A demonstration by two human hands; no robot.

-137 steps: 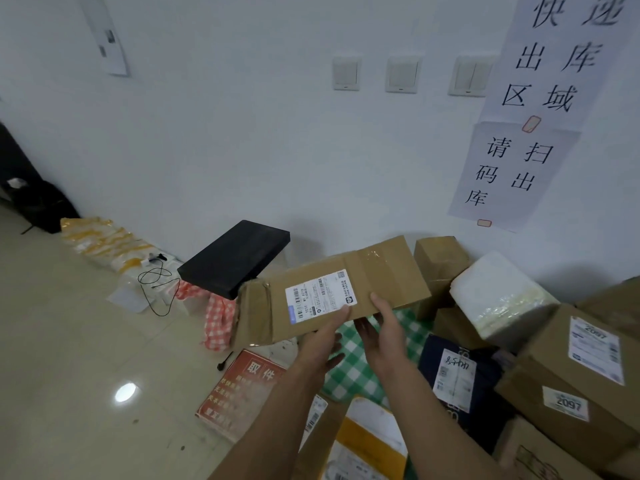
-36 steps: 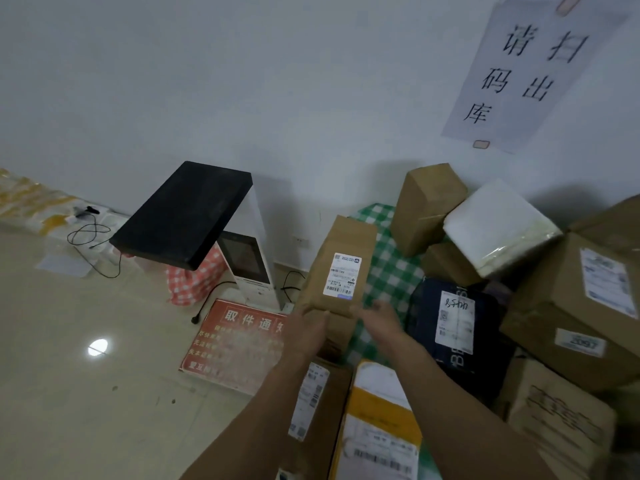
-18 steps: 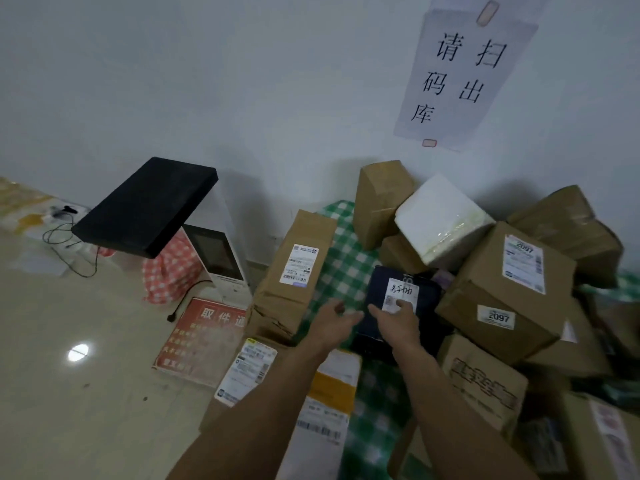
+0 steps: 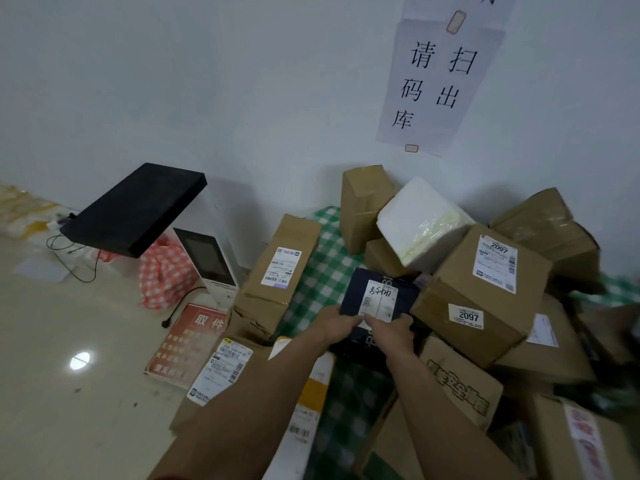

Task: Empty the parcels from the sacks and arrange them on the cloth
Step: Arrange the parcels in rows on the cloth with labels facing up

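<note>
Left hand [image 4: 337,326]: forearm stretched forward, fingers curled on near left edge of dark parcel [image 4: 355,289], grasping it.
Right hand [image 4: 393,332]: close beside the left, fingers curled on near right edge, also grasping.
Dark parcel: lying over green checked cloth [image 4: 325,271], between long brown box [image 4: 277,299] and big brown box [image 4: 485,306].
Parcel label [image 4: 379,301]: white, handwritten digits, first like 8, others unclear.
Big brown box: "2097" on 2 labels.
Wall sheet [image 4: 436,84]: 请扫码出库.
Red floor sign [image 4: 187,341]: 取件.

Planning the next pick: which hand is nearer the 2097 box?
Right. The right hand is just left of the 2097 box; the left hand farther left on the dark parcel.
</note>
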